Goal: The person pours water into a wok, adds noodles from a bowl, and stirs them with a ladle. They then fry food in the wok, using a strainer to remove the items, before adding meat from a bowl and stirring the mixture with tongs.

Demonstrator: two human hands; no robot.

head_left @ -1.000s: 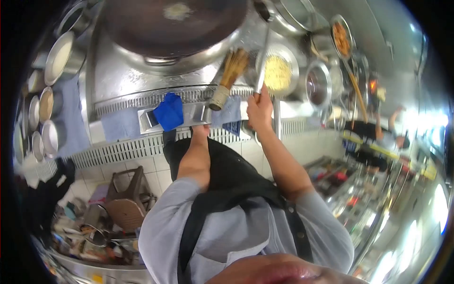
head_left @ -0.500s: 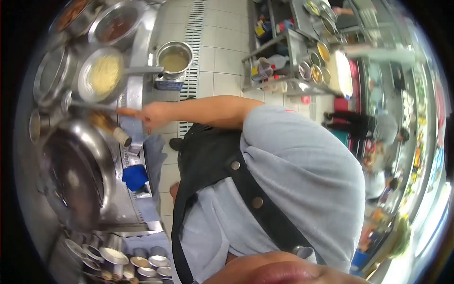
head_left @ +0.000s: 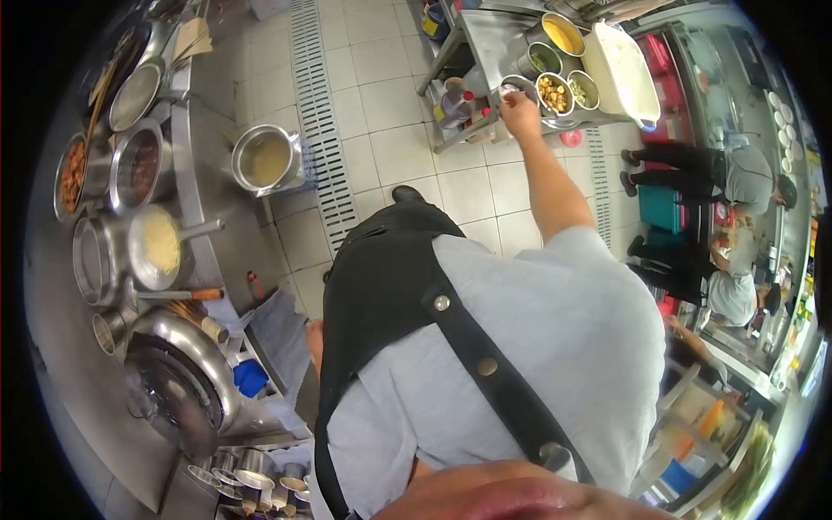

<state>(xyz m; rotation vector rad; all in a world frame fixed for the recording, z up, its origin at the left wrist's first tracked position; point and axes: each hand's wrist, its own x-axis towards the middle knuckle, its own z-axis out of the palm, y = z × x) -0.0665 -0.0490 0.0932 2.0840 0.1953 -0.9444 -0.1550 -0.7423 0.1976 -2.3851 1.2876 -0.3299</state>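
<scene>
- Head view: your right arm was stretched far and to the right. Your right hand (head_left: 521, 107) sat at the rim of a small pot (head_left: 511, 87) on the steel table (head_left: 485, 39).
- The fingers were curled down onto that pot. The hand was too small in the frame to tell whether it gripped anything.
- The small pot stood at the near left edge of a cluster of pots. The bottles (head_left: 457, 104) were just beside it on the left, and a pot of pale cubes (head_left: 555, 94) on the right.
- Farther back stood a green-filled pot (head_left: 542, 59) and a yellow-filled pot (head_left: 563, 35). A white tub (head_left: 626, 74) lay right of the cluster.
- Your left hand (head_left: 314, 340) showed only as a sliver beside your black apron (head_left: 381, 277), low at your side near the stove. You could not tell from this how open it was or whether it held anything.
- On the left, the counter (head_left: 195, 165) carried a wok (head_left: 169, 390), a blue cloth (head_left: 250, 378), a brush (head_left: 198, 319) and a pan of noodles (head_left: 162, 247).
- A broth pot (head_left: 267, 160) stood between the counter and the floor drain (head_left: 314, 95).
- At the far right, a co-worker (head_left: 747, 178) and a second co-worker (head_left: 732, 295) were well apart from you.
</scene>
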